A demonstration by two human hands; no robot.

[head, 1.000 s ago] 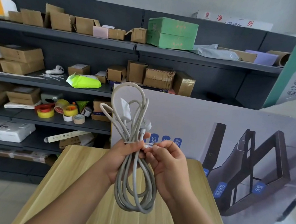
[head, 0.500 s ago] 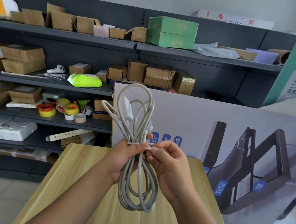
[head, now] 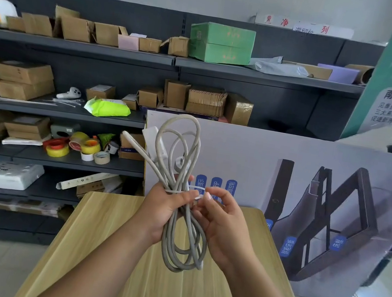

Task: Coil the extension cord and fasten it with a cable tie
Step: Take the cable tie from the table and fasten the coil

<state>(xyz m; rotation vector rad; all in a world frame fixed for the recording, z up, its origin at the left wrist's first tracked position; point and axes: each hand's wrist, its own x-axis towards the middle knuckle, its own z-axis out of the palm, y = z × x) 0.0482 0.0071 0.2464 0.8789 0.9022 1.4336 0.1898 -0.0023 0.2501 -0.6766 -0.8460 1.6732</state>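
Holding the coiled extension cord (head: 183, 197) above the wooden table (head: 103, 249), my left hand (head: 164, 209) is clamped around its middle. My right hand (head: 221, 224) pinches the white cable tie (head: 192, 191), which I observe looped around the bundle just beside the left fingers.

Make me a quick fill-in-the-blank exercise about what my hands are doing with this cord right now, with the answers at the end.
1. The coiled extension cord is gripped in the ____ hand.
2. The right hand pinches the white ____ wrapped around the coil.
3. Both hands are held above a ____ table.
4. The big box on the top shelf is ____ in colour.

Answers: left; cable tie; wooden; green
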